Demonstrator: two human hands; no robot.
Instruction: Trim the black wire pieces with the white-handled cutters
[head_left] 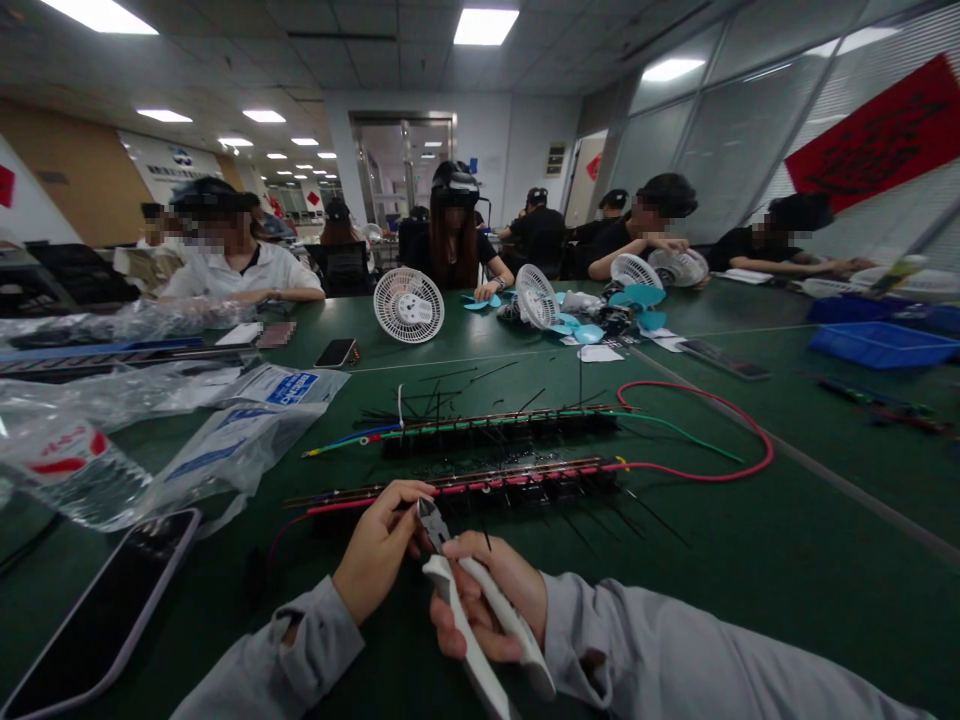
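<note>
My right hand (499, 590) is wrapped round the white handles of a pair of diagonal cutters (433, 525). Their metal jaws point up and left, close to the fingertips of my left hand (382, 545). The fingers of that left hand are bent together at the near edge of a dark strip with a red cable (517, 472); what they pinch is hidden. Black cable ties stick out along this strip. Behind it lies a similar strip with a green wire (510, 420), also bristling with black ties. The red cable curves round in a loop at the right.
At the left are a phone (105, 610), a water bottle (75, 470) and a plastic bag (232, 440). Across the green table, people handle fan parts, including a white fan grille (409, 305) and blue blades (581, 330). Blue trays (885, 345) stand at the right.
</note>
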